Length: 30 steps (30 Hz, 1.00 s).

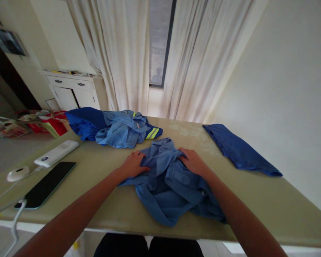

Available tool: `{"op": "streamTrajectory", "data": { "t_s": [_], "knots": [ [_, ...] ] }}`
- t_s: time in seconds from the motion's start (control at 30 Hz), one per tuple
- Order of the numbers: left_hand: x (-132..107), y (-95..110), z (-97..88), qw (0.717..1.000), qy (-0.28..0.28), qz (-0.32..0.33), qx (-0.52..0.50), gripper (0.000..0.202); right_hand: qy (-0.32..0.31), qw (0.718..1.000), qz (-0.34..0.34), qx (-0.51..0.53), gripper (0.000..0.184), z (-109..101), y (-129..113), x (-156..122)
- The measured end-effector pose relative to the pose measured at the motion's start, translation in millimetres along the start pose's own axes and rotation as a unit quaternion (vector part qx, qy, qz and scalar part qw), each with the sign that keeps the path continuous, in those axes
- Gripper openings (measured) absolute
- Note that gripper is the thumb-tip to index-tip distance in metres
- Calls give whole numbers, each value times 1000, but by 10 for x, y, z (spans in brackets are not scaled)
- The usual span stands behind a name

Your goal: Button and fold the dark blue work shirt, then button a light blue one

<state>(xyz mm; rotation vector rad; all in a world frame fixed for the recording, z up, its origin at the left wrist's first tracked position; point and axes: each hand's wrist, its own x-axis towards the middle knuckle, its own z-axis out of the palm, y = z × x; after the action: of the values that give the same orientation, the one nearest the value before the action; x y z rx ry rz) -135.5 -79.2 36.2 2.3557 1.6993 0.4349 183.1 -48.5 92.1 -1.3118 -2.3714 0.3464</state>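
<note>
Nearest are your forearms point(96, 200). Between your left hand point(133, 165) and right hand point(194, 162) lies the crumpled blue shirt point(163, 185), its long axis slanting toward you and rightward. Both hands stand apart, touching cloth; the bulk lies nearer the right arm; whether they pinch it, I cannot tell.

Matt cloth in the nearest shirt point(166, 178), smooth, faintly glossy tabletop point(96, 160), glossy phone point(48, 184), plastic power bank point(59, 151)

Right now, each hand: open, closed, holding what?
Left hand: on the crumpled blue garment between the hands; can't tell whether closed on it.
Right hand: touching the same garment; grip can't be told either.
</note>
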Motion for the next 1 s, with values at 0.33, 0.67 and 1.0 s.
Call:
{"op": "streamTrajectory", "data": {
  "t_s": [0.33,0.67,1.0],
  "knots": [
    [322,-311,-680,950,224,-71,-205,22,369,867,100,319,26,-607,515,-44],
    [278,-596,-1004,994,39,-101,-6,35,291,834,336,326,44,-277,1186,-541],
    [-266,65,-234,993,0,109,53,54,123,988,89,-18,78,1,785,-626]
  ]
}}
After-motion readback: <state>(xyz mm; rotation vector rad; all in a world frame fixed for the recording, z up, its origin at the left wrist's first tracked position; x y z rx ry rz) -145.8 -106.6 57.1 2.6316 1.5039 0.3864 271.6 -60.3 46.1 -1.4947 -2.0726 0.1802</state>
